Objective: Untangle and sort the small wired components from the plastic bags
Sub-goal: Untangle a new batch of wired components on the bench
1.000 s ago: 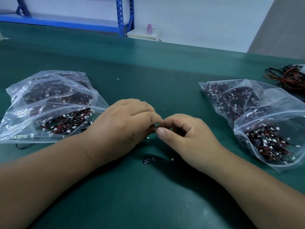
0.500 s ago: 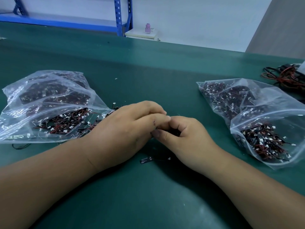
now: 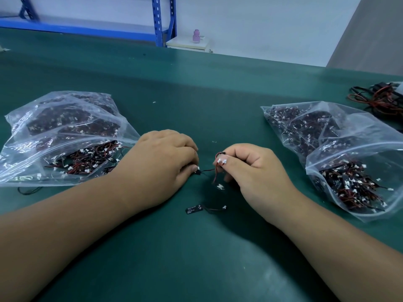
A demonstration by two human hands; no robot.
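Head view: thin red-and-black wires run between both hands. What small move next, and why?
Probably ease the right hand away: it grips looped red-and-black wires with white plugs, the left hand pinches one strand's end, and that strand spans the gap.

Workshop; green bench mat (image 3: 196, 94); blue steel racking (image 3: 157, 20); bagged wired components (image 3: 87, 159).

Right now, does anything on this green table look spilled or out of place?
One wired component lies loose on the table, between the left bag and right bag; tiny white bits lie scattered.

bare mat (image 3: 202, 101) between bags (image 3: 65, 136), (image 3: 340, 153)
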